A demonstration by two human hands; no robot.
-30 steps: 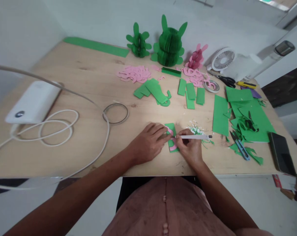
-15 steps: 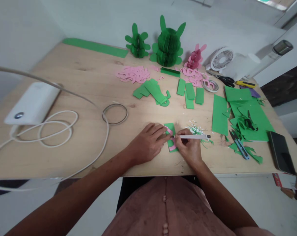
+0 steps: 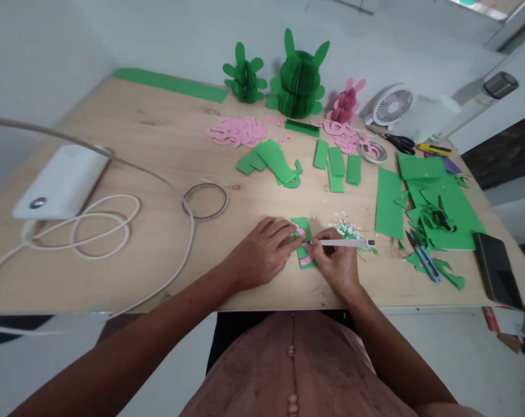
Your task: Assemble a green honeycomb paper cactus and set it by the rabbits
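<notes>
A small green paper rectangle point(image 3: 303, 222) lies on the table before me, with a pink curved paper piece point(image 3: 306, 255) on top of it. My left hand point(image 3: 262, 253) rests flat from the left, its fingertips pressing on the pink piece and covering part of it. In my right hand point(image 3: 338, 260) is a slim white pen point(image 3: 349, 243), pinched close to its tip. The tip meets the paper beside my left fingertips, where fingers partly hide it. White and green paper shreds point(image 3: 347, 227) are heaped just beyond my right hand.
Green strips point(image 3: 273, 162) and pink cutouts point(image 3: 237, 132) lie further back, before green paper rabbit figures point(image 3: 300, 81). To the right are blue snips point(image 3: 424, 258), green sheets point(image 3: 456, 200) and a phone point(image 3: 497, 269). A white cable point(image 3: 188, 231) loops across the left side.
The pen and my right hand have shifted very slightly to the right. My left hand still presses the papers, and the whole view has moved a little.
</notes>
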